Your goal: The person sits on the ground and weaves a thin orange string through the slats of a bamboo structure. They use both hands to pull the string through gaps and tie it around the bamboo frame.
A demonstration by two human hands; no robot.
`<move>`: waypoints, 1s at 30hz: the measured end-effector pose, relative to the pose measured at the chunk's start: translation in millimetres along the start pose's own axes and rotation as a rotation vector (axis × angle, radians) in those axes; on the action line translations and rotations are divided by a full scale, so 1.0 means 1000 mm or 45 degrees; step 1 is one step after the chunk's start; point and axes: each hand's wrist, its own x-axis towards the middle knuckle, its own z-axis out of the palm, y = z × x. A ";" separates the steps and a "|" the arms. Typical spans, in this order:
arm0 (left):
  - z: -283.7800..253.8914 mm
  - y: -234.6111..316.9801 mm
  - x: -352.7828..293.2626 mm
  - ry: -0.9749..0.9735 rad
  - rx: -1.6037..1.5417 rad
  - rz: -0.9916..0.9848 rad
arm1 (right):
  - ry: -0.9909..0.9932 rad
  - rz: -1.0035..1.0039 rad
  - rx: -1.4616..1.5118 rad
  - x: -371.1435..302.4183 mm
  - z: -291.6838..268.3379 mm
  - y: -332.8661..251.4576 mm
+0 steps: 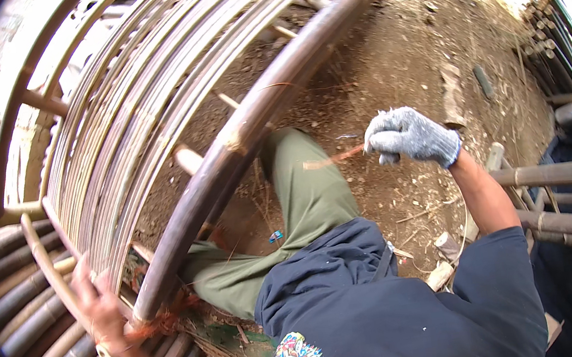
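1. At 8 o'clock, the bare left hand is a blur by a thin bamboo stick; I can't tell its grip.
2. From 8 to 1 o'clock, a dark pole slants past the knees, maybe for easy reach.
3. Near 3 o'clock, the gloved right hand curls round orange string, likely so it won't slip.

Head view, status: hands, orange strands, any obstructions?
Right hand, gloved, holding orange strands. Left hand blurred at pale bamboo pole; grip unclear. Thick dark pole slants between hands.

Blurred left hand; orange twine partly hidden
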 end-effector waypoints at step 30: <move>0.143 0.262 -0.033 -1.144 -2.497 -1.160 | 0.825 -0.511 -0.507 -0.038 0.150 0.005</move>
